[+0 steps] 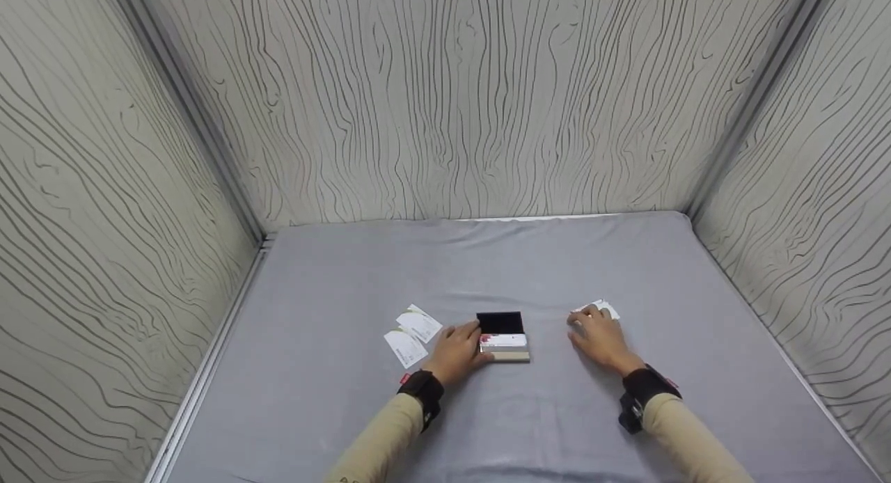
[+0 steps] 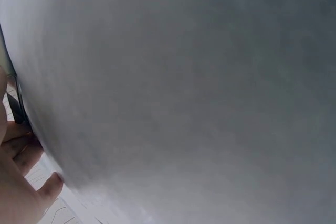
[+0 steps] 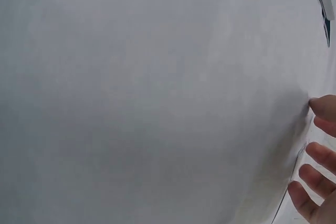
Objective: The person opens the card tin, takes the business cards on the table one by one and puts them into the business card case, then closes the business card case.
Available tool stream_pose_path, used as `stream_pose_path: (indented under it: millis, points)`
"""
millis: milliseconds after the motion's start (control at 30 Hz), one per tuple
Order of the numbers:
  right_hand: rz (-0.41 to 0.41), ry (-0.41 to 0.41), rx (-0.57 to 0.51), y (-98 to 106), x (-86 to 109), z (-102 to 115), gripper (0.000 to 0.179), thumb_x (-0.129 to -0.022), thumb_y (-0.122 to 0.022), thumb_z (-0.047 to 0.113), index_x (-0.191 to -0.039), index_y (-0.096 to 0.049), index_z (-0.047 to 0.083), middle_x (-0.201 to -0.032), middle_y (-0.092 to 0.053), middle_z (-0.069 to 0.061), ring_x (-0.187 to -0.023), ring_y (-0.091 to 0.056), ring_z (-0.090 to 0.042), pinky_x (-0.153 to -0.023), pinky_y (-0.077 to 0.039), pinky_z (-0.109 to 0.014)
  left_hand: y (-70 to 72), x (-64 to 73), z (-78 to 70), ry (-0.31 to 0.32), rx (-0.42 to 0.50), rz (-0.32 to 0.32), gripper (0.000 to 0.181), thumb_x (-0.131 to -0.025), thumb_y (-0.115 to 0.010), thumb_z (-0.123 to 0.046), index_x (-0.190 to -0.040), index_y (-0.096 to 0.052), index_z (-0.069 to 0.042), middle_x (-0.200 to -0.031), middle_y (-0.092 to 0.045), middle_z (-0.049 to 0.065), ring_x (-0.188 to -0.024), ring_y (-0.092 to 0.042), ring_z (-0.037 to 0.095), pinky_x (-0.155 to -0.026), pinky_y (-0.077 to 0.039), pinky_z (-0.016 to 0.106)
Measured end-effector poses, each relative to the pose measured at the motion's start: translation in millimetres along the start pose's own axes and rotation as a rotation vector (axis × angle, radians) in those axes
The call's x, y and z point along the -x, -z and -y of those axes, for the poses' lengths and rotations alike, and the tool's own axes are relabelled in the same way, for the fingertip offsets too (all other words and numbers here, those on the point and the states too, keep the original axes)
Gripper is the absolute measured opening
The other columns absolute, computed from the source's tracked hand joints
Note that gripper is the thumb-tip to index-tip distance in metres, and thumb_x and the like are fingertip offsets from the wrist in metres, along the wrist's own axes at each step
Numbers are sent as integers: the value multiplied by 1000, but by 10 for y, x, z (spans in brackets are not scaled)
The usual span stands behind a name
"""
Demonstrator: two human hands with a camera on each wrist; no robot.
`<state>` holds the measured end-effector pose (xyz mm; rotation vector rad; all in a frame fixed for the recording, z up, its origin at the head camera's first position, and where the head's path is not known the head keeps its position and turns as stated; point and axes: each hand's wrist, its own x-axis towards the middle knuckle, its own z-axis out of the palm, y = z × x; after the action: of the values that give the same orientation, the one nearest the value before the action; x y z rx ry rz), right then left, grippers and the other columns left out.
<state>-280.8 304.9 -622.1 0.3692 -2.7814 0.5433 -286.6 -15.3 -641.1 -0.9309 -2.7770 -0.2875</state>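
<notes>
A card case (image 1: pixel 511 356) lies on the table with its dark lid (image 1: pixel 500 323) raised at the back. Inside shows a white card with a red mark (image 1: pixel 504 340). My left hand (image 1: pixel 456 354) holds the case by its left side, fingers along the edge and thumb at the front corner. In the left wrist view, the left hand (image 2: pixel 21 182) appears only at the lower left. To the right of the case, my right hand (image 1: pixel 598 338) reaches over a few white cards (image 1: pixel 610 309), fingertips at their near edge. Its fingers (image 3: pixel 317 179) look spread and loosely bent in the right wrist view.
Two white cards, an upper one (image 1: pixel 420 323) and a lower one (image 1: pixel 404 348), lie just left of my left hand. A grey cloth (image 1: pixel 348 274) covers the table. Patterned panels (image 1: pixel 445 107) stand behind it and on both sides.
</notes>
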Motion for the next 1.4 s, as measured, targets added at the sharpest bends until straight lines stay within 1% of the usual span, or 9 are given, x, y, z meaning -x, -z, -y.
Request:
stream_pose_path:
  millis: [133,267,433,533,667,800,900,1167,1400]
  points:
    - [-33,-58,-5,7,13,-85,20,-84,-75,11,-102,-68,2,-107,-56,-21,-103,-49,-45,-81,-38,-58,4,9,-4,-6,-9,-6,57,-96,-59,-48,-126,-62,1,-135,-58,13,-127,-52,22,-101,-42,44]
    - [-27,-134,1,37,18,-155,32,-88,-71,15,-114,-65,-2,-117,-52,-29,-108,-44,-50,-82,-36,-59,9,15,-7,-8,-8,-5,58,-96,-59,-48,-127,-62,1,-136,-58,13,-127,-52,22,-100,-42,44]
    - [58,-221,-1,86,56,-221,51,-95,-62,22,-132,-51,-11,-130,-39,-43,-120,-34,-59,-96,-29,-66,7,20,-8,-4,0,1,59,-96,-59,-48,-128,-61,1,-136,-58,13,-127,-52,22,-99,-43,43]
    - [127,-248,-15,116,94,-244,58,-98,-57,24,-137,-42,-14,-129,-33,-48,-121,-29,-62,-99,-24,-69,3,19,-8,2,4,13,58,-96,-58,-47,-129,-60,1,-136,-57,13,-127,-52,22,-99,-42,43]
    - [171,-260,-11,149,122,-273,56,-98,-57,27,-134,-44,-14,-124,-36,-46,-119,-32,-62,-97,-26,-70,13,15,-13,15,14,36,59,-97,-57,-48,-130,-60,1,-138,-56,13,-129,-50,22,-101,-41,44]
    - [141,-274,-15,173,104,-299,46,-95,-63,29,-116,-52,-11,-117,-45,-39,-109,-41,-57,-89,-32,-66,37,12,-18,21,19,44,59,-97,-57,-47,-132,-58,1,-139,-55,13,-130,-50,22,-103,-40,45]
    - [129,-297,-25,176,85,-305,45,-93,-65,32,-107,-52,-9,-116,-46,-37,-106,-42,-53,-86,-33,-64,47,12,-21,24,20,46,59,-97,-57,-47,-132,-58,1,-140,-54,13,-130,-49,22,-103,-39,45]
    - [129,-334,-30,154,45,-320,59,-90,-70,33,-124,-49,-10,-123,-41,-40,-111,-39,-55,-88,-32,-66,24,19,-18,12,13,35,61,-97,-56,-48,-132,-59,2,-140,-55,12,-130,-49,22,-103,-40,45]
    - [130,-355,-80,195,-5,-341,66,-84,-78,29,-128,-47,-9,-117,-42,-39,-106,-39,-52,-87,-29,-64,40,17,-21,-5,3,19,59,-97,-58,-47,-131,-59,2,-138,-56,13,-129,-51,23,-102,-41,45]
